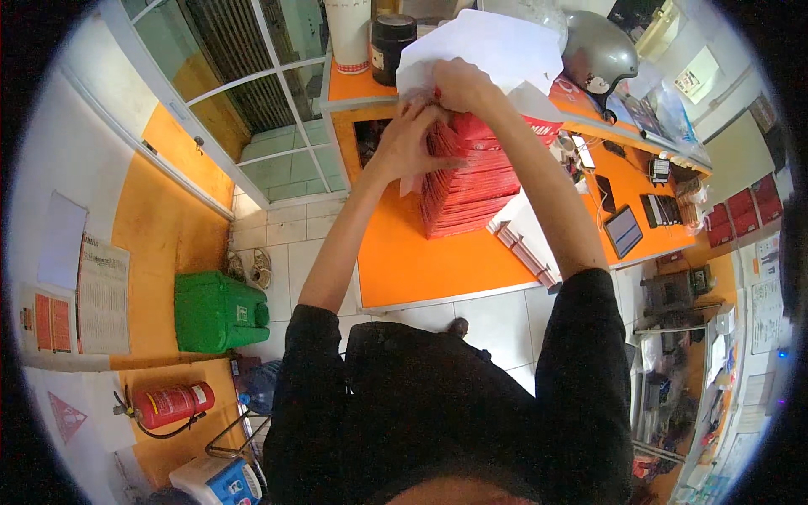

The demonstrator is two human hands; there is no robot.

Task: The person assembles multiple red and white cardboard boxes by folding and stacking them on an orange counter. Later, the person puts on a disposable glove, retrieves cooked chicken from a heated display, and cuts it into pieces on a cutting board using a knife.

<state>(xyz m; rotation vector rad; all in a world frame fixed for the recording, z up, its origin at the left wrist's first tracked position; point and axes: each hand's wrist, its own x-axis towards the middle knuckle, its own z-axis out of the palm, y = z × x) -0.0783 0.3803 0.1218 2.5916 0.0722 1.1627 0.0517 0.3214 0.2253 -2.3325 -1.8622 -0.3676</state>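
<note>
A tall stack of flat red packages (471,194) stands on an orange counter (396,269) in front of me. A large white sheet (497,46) spreads over the top and beyond it. My right hand (463,86) is closed at the stack's upper left corner, beside the sheet's near edge. What its fingers pinch is hidden. My left hand (408,141) lies against the stack's left side, thumb stretched along the layers and fingers up near the right hand. Some crinkled, see-through material shows around the fingertips.
Folded pale cartons (526,252) lie right of the stack, with a tablet (624,231) farther right. On the raised ledge behind are a dark jar (393,49) and a grey helmet (599,55). A green bin (220,311) and a fire extinguisher (172,406) are at the left.
</note>
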